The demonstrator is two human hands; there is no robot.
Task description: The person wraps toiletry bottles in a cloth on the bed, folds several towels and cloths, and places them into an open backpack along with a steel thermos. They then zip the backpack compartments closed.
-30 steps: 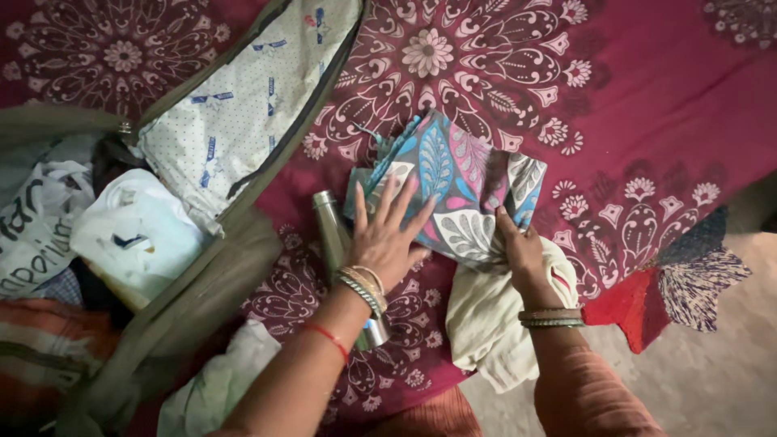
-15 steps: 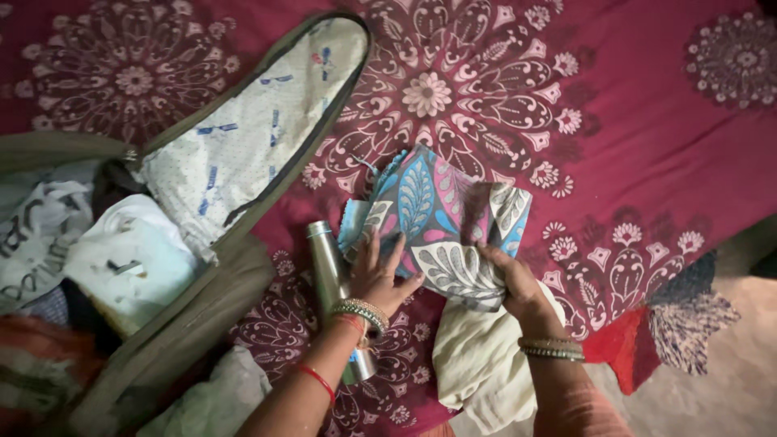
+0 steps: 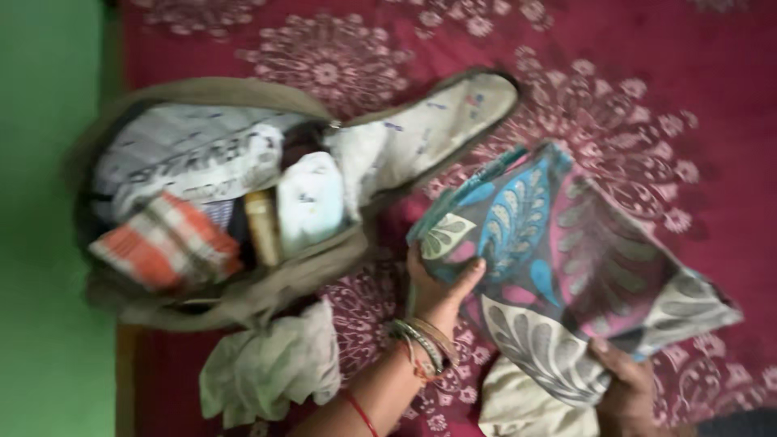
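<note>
A folded cloth [image 3: 566,259] with blue, pink and grey leaf prints is lifted off the maroon patterned bedsheet [image 3: 647,97]. My left hand [image 3: 441,287] grips its left edge, thumb on top. My right hand [image 3: 627,380] holds its lower right corner from beneath. To the left lies an open olive bag [image 3: 243,295] with its flap thrown back, stuffed with folded clothes. The frame is motion-blurred.
Inside the bag sit an orange checked cloth [image 3: 166,247], a white printed bag [image 3: 194,158] and a pale folded garment [image 3: 312,202]. A crumpled pale green cloth [image 3: 271,368] lies in front of the bag. A cream garment [image 3: 522,405] lies under the lifted cloth. A green wall [image 3: 40,243] stands at left.
Both hands have lifted the leaf-print cloth off the bed and carried it left toward the bag. The view swung left, showing the whole bag; the steel bottle is no longer seen.
</note>
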